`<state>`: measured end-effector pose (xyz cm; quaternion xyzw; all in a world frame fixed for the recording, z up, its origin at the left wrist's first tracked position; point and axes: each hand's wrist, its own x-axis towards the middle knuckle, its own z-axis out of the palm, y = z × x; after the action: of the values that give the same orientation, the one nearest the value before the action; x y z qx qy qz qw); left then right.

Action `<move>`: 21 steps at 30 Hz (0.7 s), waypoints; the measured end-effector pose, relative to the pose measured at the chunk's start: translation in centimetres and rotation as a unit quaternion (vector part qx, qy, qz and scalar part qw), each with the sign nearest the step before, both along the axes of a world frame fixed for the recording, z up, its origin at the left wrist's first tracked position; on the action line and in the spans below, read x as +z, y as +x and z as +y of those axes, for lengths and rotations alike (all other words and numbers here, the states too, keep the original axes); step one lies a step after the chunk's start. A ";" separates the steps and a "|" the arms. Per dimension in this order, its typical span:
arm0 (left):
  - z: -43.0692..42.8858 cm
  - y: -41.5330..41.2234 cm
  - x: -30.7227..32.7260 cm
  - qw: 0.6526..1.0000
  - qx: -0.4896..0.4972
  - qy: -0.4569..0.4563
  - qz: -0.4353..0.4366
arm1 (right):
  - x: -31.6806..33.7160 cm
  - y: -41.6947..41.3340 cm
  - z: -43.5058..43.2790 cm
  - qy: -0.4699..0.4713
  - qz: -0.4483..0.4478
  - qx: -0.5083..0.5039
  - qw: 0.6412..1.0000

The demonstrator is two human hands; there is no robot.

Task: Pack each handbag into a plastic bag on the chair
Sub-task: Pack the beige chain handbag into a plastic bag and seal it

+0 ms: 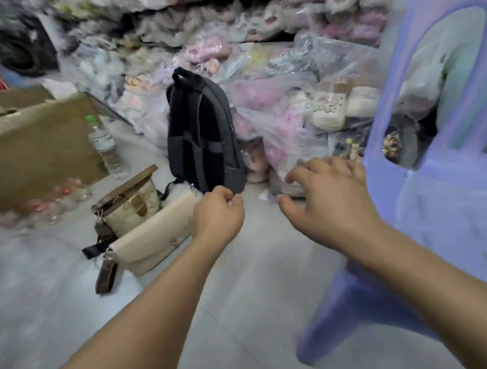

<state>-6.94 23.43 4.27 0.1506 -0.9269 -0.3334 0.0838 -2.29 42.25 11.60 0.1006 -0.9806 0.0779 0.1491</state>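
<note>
Two handbags lie on the grey floor at the left: a cream flap handbag [152,238] and behind it a beige patterned handbag with brown trim [130,207]. A dark grey backpack [204,136] stands upright behind them. My left hand [217,214] hovers just right of the cream handbag, fingers loosely curled, holding nothing. My right hand [331,201] reaches forward with fingers spread, empty, between the backpack and the pale purple plastic chair [446,181] at the right. The frame is blurred by motion.
Clear plastic sacks of soft pink and white goods [289,109] pile up along the back. A cardboard box [37,143] and a water bottle [103,143] stand at the left. Small wrapped items [45,204] lie in front of the box.
</note>
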 end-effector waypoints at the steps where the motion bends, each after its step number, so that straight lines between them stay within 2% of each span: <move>1: -2.5 0.2 -0.8 0.999 0.028 0.000 -0.026 | -0.1 0.0 -1.5 -0.002 -0.003 0.019 1.000; 4: -9.2 1.4 -3.3 0.990 0.093 -0.007 -0.106 | -0.4 -0.2 -5.6 -0.007 -0.033 0.067 0.997; 8: -16.8 2.7 -5.2 0.970 0.138 -0.087 -0.180 | -1.7 -0.4 -10.4 -0.029 -0.064 0.117 0.991; 13: -23.0 2.4 -8.0 0.964 0.158 -0.107 -0.184 | -4.8 -1.2 -16.4 -0.066 -0.119 0.154 0.979; 18: -25.5 1.2 -11.9 0.977 0.157 -0.036 -0.138 | -7.1 -3.0 -21.1 -0.164 -0.142 0.134 0.967; 21: -25.2 0.9 -14.1 0.978 0.160 -0.034 -0.127 | -8.2 -3.5 -22.5 -0.192 -0.145 0.127 0.962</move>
<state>-6.00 -1.81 -9.78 0.3349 -0.9048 -0.2622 0.0224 -5.81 19.72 3.45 0.1812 -0.9375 0.2968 0.0109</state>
